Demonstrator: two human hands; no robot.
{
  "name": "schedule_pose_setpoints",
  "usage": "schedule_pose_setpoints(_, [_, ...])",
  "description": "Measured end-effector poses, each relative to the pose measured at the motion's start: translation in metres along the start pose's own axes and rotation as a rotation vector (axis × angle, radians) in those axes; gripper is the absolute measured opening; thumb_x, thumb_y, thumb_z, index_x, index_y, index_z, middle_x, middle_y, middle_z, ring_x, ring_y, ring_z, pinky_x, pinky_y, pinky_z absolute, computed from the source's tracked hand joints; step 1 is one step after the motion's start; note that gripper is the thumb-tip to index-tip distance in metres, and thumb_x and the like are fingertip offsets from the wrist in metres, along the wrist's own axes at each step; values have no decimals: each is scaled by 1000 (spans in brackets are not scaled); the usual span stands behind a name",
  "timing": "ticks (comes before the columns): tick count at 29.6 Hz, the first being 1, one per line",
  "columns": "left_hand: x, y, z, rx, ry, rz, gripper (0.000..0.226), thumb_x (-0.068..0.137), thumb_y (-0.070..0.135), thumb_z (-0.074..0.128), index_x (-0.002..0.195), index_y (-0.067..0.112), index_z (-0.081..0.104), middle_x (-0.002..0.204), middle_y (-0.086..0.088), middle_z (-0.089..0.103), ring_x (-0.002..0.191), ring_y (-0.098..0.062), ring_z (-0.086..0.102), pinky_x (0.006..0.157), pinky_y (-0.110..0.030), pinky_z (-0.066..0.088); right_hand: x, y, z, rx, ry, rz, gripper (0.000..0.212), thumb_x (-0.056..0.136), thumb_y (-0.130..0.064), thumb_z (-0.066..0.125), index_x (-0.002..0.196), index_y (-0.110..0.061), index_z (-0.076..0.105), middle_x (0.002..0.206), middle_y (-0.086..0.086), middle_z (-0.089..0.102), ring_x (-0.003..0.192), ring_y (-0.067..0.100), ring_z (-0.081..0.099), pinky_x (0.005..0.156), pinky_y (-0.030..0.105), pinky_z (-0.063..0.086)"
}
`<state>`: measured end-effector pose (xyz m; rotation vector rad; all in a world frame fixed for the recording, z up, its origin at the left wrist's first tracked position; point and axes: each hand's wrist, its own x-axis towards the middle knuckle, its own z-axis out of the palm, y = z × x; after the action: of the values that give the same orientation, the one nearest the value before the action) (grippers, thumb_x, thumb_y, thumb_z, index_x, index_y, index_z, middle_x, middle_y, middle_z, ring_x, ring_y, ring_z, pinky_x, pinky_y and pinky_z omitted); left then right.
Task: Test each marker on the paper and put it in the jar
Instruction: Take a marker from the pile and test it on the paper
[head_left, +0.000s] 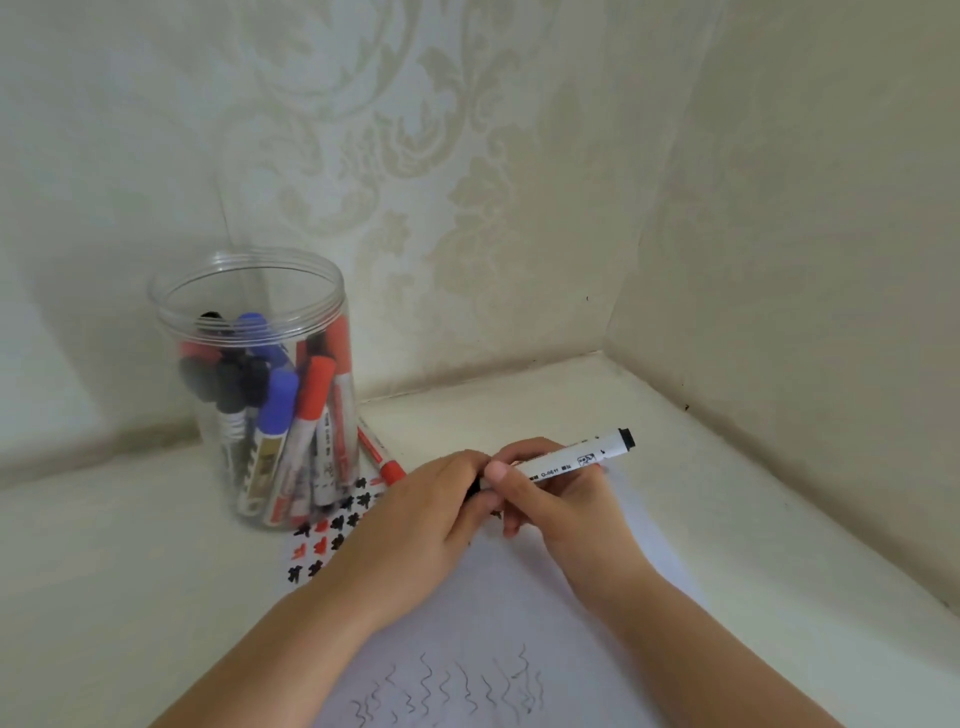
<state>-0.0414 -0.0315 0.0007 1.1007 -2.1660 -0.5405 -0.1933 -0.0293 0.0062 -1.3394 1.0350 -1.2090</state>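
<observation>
Both hands meet over the paper: the right hand holds the marker level while the left hand pinches its cap end, apparently uncapping or recapping; the jar waits alongside.

Both hands grip one marker over the paper: left hand, right hand. The jar stands at 10 o'clock.

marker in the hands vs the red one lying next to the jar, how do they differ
The held marker has a black end; the red marker beside the jar has a red cap. The held marker is gripped above the paper by the left hand and right hand; the red marker lies untouched, partly behind the jar. Both have white printed barrels.
</observation>
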Motion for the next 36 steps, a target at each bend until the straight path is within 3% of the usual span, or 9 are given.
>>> schedule_pose_setpoints(5, [1,2,-6,15,-30,-12,16,92,39,29,88,28,39,83,16,60,75,-2,57,63,-21,45,2,2,4,102,-57,-23,15,83,-22,66,74,-11,65,60,3,63,53,12,54,50,20,44])
schedule_pose_setpoints(10, [1,4,-12,-23,-30,-9,9,92,36,40,91,29,45,66,21,59,57,4,53,49,-13,33,1,0,2,100,-140,-40,16,81,-27,65,71,-15,68,67,10,62,57,14,53,55,22,44])
schedule_pose_setpoints(13, [-1,-2,-16,-59,10,-102,19,90,44,37,99,31,48,73,14,59,68,3,55,56,-17,38,4,2,2,138,26,19,11,84,-14,63,74,-11,66,60,11,59,48,16,50,51,25,43])
schedule_pose_setpoints(16, [-3,-11,-24,-88,143,-206,19,92,36,34,103,29,48,77,4,60,68,-6,56,66,-24,46,7,4,-5,92,155,87,7,85,-7,62,81,-9,68,60,10,66,49,20,53,52,28,47])
schedule_pose_setpoints(19, [-3,-16,-25,-104,220,-254,15,94,26,36,104,29,46,76,-8,61,54,-8,50,55,-27,45,6,7,-5,-170,115,122,11,80,-13,70,70,-14,65,54,-1,62,49,13,50,49,19,42])
schedule_pose_setpoints(21, [-3,-18,-20,-71,210,-242,17,94,23,37,108,29,44,79,-5,60,66,-12,55,62,-31,47,6,9,0,-296,90,115,17,79,-14,70,66,-14,58,47,-7,54,44,10,42,43,16,33])
schedule_pose_setpoints(24, [-2,-21,-12,16,171,-202,25,93,22,41,118,29,39,91,7,59,78,-4,53,66,-15,41,5,10,5,-384,88,67,24,82,-13,65,65,-8,49,54,8,48,48,17,36,42,19,27])
schedule_pose_setpoints(26, [-1,-21,-10,47,164,-187,29,93,22,44,120,28,38,94,11,60,81,-4,55,65,-13,40,5,12,4,-406,123,48,29,84,-14,63,68,0,44,58,13,43,50,18,32,41,20,24])
schedule_pose_setpoints(36, [-1,-17,-5,31,137,-153,24,91,24,48,115,25,44,106,8,62,86,-8,59,79,-27,47,7,18,5,-387,128,-13,28,83,-10,62,68,2,43,55,9,40,49,18,33,43,20,25])
